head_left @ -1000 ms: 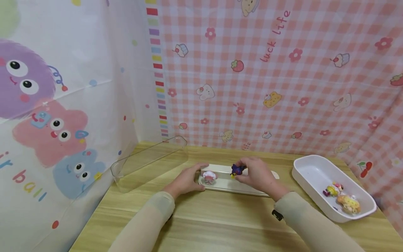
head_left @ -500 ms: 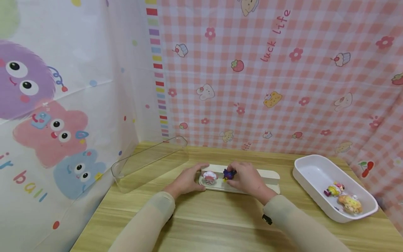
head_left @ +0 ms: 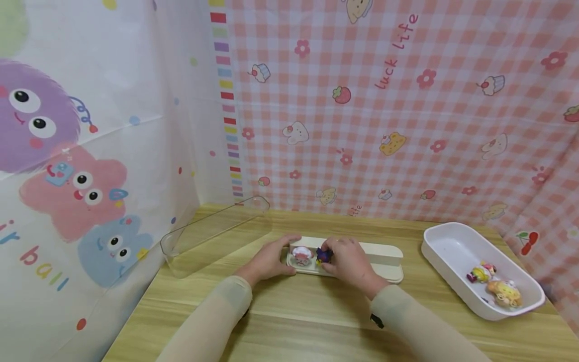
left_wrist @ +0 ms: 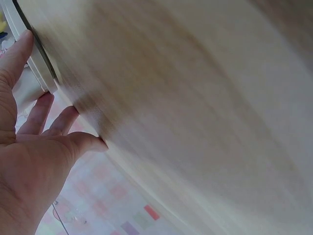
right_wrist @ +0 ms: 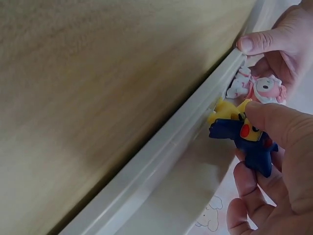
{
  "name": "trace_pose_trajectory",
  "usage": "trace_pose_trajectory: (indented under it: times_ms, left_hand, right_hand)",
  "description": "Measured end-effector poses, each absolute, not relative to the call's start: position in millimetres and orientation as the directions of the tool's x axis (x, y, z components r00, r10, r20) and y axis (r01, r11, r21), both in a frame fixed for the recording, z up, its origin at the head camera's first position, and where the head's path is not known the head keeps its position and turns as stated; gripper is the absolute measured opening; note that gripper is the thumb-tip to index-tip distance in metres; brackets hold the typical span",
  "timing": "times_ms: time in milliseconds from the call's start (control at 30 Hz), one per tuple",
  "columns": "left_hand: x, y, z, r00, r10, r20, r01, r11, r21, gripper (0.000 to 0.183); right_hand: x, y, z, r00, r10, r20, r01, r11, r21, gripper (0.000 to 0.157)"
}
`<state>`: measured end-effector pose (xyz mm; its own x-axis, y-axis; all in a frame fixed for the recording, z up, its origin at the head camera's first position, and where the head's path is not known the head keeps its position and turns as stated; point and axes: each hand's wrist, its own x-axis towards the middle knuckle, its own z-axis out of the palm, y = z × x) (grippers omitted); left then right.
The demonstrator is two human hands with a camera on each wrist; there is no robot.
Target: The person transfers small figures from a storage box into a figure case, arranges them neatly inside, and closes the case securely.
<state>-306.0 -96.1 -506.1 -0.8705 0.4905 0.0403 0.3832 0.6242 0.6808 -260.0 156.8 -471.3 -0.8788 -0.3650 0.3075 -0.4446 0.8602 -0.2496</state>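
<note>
One cream tray [head_left: 388,251], left hand [head_left: 269,258] grips its end across the width, right hand [head_left: 354,263] pinches a blue-and-yellow figurine [right_wrist: 250,142], pink-and-white figurine [head_left: 301,256] just beside it.

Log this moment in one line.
left hand: holds cream base | right hand: holds blue figurine beside pink figurine | clear case: on table | white tray: more figurines inside
</note>
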Motion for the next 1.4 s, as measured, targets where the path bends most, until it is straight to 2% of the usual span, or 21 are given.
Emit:
trace_pose_trajectory:
  times_ms: [367, 767, 1400]
  left_hand:
    - [-306.0, -98.2, -507.4, -0.856, 0.511, 0.079, 0.429, 0.617, 0.66, 0.09]
    - [-306.6, -98.1, -509.1, -0.864, 0.498, 0.07, 0.409, 0.615, 0.674, 0.089]
    - [-307.7, -98.8, -509.9, -0.86, 0.505, 0.07, 0.414, 0.612, 0.673, 0.09]
  right_hand:
    - [-258.1, 154.6, -476.7, -0.873, -0.349, 0.342, -0.437, 0.87, -0.228, 0.035]
    - [-257.6, 152.5, -477.4, -0.89, -0.322, 0.324, -0.397, 0.895, -0.201, 0.038]
    - [-256.5, 154.5, -480.3, -0.879, -0.348, 0.326, -0.424, 0.883, -0.202, 0.048]
